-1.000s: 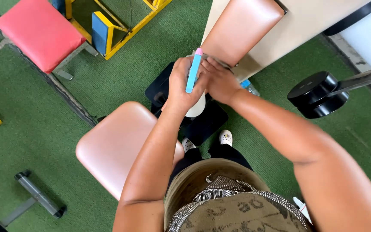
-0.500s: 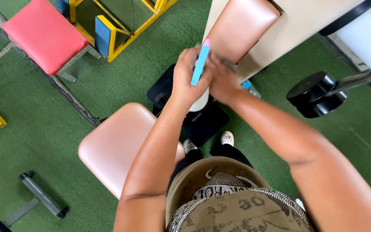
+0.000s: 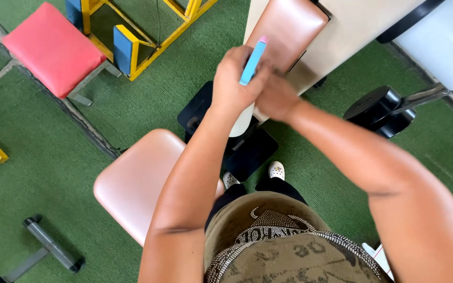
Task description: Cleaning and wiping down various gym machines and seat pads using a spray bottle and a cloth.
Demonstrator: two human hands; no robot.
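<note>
Both hands have lifted slightly toward the tan pad [image 3: 289, 29]: the left hand [image 3: 234, 84] stays closed around a blue tool [image 3: 252, 62], the right hand [image 3: 276, 97] pressed alongside, its grip hidden, seemingly mid-wipe.

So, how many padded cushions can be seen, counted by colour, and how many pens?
Pink cushions: 2, the seat and the pad by the hands
Red cushions: 1, the stool top
Blue pens: 1, in the left hand, pen
Total: 4

tilted blue pink-tipped stick [image 3: 252, 63]
</note>
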